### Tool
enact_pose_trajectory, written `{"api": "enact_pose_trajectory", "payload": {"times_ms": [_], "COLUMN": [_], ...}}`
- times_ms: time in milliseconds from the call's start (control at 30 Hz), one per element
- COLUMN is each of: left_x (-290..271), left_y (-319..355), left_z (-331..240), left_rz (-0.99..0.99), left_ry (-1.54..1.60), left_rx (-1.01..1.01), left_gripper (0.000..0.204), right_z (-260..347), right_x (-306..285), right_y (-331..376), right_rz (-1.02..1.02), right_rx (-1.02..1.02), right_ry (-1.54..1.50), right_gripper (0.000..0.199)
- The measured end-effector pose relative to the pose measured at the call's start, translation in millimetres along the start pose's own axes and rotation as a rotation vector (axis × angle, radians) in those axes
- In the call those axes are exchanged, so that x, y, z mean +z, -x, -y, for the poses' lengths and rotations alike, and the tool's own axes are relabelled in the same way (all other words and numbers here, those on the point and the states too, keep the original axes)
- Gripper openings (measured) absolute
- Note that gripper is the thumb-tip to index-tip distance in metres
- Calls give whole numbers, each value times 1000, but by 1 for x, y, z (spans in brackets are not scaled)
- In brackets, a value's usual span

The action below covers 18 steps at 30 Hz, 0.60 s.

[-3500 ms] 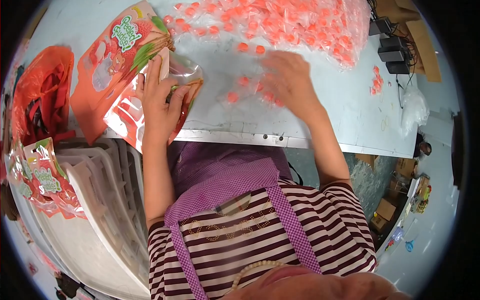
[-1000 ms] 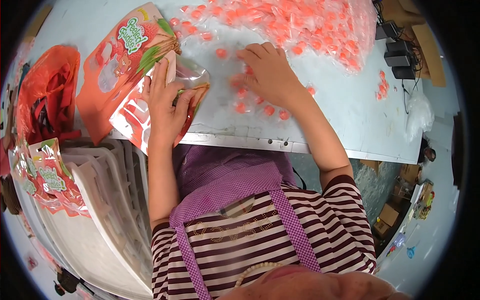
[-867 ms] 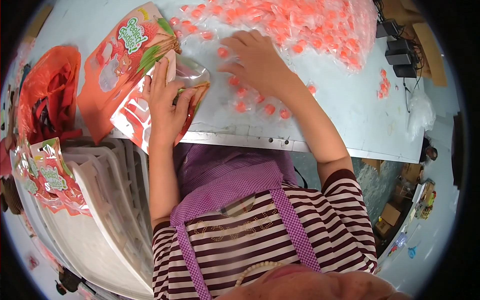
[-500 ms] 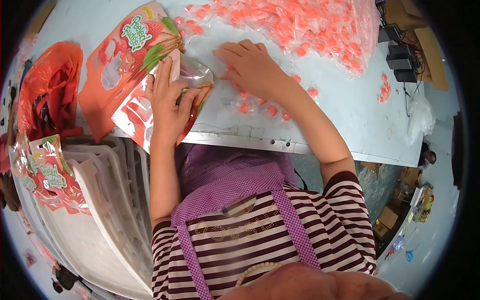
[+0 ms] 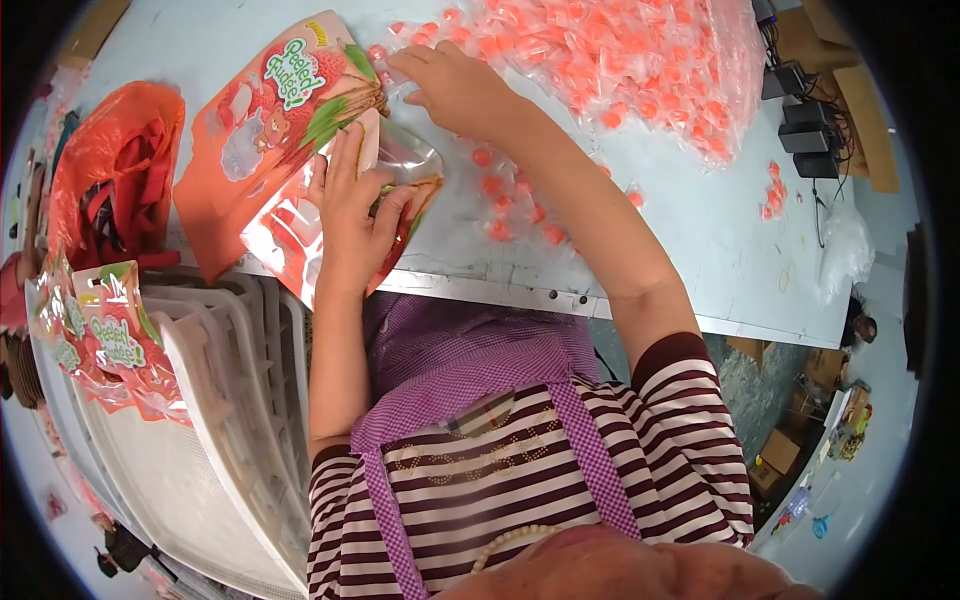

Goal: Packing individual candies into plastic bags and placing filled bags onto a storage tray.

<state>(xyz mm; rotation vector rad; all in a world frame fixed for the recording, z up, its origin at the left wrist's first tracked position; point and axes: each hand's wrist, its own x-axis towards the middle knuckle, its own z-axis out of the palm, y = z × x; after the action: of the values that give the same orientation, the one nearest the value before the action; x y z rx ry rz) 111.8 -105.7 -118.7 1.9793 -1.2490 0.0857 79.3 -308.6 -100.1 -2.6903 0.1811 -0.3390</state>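
Observation:
My left hand (image 5: 355,205) lies on a shiny red-and-white pouch (image 5: 290,235) near the table's front edge. Its longer fingers stretch over the pouch, while the thumb and forefinger curl together at the pouch's right edge. Beyond and to the left lies a flat red candy pouch (image 5: 235,125) with green leaves printed on it. My right hand (image 5: 455,90) reaches over the table, fingers apart, beside a few wrapped candies (image 5: 425,35) at the edge of the pile. Nothing shows in its grip. Loose wrapped candies (image 5: 500,205) lie below its wrist.
A large heap of red candies in clear wrappers (image 5: 640,70) covers the table's far side. Black power adapters (image 5: 805,125) line the right edge, above crumpled clear plastic (image 5: 848,245). At left are a red plastic bag (image 5: 125,175), stacked white trays (image 5: 215,350) and more printed pouches (image 5: 110,335).
My right hand has moved farther away and to the left, off the loose candies toward the pile's near-left edge. My left hand stays on the pouch. The whole view has shifted slightly.

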Motion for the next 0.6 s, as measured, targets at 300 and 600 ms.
{"api": "enact_pose_trajectory", "payload": {"times_ms": [300,600], "left_x": [-1,1], "left_y": [-4,-3], "left_z": [2,-2], "left_rz": [-2,29], "left_ry": [-17,3], "left_rx": [4,-8], "left_gripper": [15,16], "right_z": [-8,-17], "right_x": [6,-1], "right_y": [-5,-3], "right_rz": [-13,-142], "right_rx": [-1,19], "right_ry": [35,-105], "right_gripper": [37,33]}}
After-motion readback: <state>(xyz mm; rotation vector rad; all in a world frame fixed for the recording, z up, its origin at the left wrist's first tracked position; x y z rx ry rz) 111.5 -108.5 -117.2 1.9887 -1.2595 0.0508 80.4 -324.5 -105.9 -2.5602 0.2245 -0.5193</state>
